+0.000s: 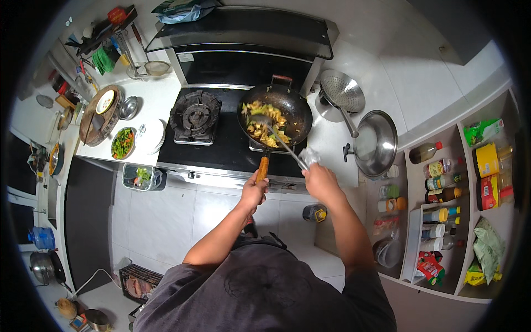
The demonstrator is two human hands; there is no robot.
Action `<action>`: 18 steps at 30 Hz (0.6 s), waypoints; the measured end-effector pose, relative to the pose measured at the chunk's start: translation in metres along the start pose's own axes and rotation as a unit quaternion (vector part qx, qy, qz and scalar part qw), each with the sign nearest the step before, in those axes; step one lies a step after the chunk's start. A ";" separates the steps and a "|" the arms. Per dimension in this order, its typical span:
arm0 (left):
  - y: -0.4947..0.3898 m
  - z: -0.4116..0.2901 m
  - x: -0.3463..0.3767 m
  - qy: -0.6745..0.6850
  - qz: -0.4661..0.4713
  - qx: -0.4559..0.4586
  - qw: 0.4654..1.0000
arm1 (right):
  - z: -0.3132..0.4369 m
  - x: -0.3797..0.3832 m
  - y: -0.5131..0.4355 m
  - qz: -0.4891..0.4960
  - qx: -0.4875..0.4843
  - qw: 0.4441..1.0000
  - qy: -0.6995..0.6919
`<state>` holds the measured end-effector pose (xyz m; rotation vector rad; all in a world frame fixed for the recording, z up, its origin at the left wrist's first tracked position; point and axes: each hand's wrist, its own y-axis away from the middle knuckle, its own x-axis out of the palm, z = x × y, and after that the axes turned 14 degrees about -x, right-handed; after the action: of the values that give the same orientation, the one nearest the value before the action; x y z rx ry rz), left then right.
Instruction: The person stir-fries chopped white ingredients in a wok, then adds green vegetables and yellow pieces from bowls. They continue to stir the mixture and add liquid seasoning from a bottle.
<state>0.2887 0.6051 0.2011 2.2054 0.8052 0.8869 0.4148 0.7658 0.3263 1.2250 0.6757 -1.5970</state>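
Observation:
My left hand (254,191) grips the wooden handle (264,166) of a dark wok (299,112) that sits over the right burner of a black gas stove (232,159). In the wok lies a mix of yellow and green food (270,135), perhaps egg with vegetables, gathered toward the left side. My right hand (321,180) is closed around the end of a long metal spatula or ladle (286,145). Its head rests among the food. Something clear and crumpled, like plastic film (309,157), shows just beyond my right fingers.
Left of the wok is a bare burner (196,114). White plates (150,136), a dish of green and red vegetables (123,143) and a round chopping board (89,120) are on the left counter. A strainer (342,89) and a steel basin (375,143) stand right. An oil bottle (314,213) is on the floor.

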 end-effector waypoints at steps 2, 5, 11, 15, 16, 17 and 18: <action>0.000 0.000 0.000 -0.003 -0.020 0.001 1.000 | -0.014 0.018 -0.024 -0.047 0.048 0.997 -0.021; 0.000 0.001 -0.002 0.009 -0.013 0.010 1.000 | -0.030 0.034 -0.057 -0.120 0.080 0.989 -0.027; 0.000 -0.002 -0.006 -0.010 -0.006 -0.005 1.000 | -0.026 0.043 -0.066 -0.008 -0.048 0.998 0.048; -0.002 0.000 -0.007 0.000 0.000 0.008 1.000 | -0.079 0.004 -0.003 -0.002 -0.128 0.959 0.254; -0.002 0.000 -0.007 0.003 0.006 0.014 1.000 | -0.092 -0.005 0.010 0.006 -0.131 0.961 0.242; -0.002 0.000 -0.007 0.010 0.006 0.008 1.000 | -0.101 -0.013 0.017 -0.012 -0.137 0.959 0.248; -0.002 0.000 -0.007 0.005 0.005 0.021 1.000 | -0.107 -0.018 0.017 0.002 -0.085 0.973 0.212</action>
<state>0.2839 0.6014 0.1970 2.2444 0.8248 0.8941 0.4732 0.8580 0.3093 1.4505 1.0560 -1.2508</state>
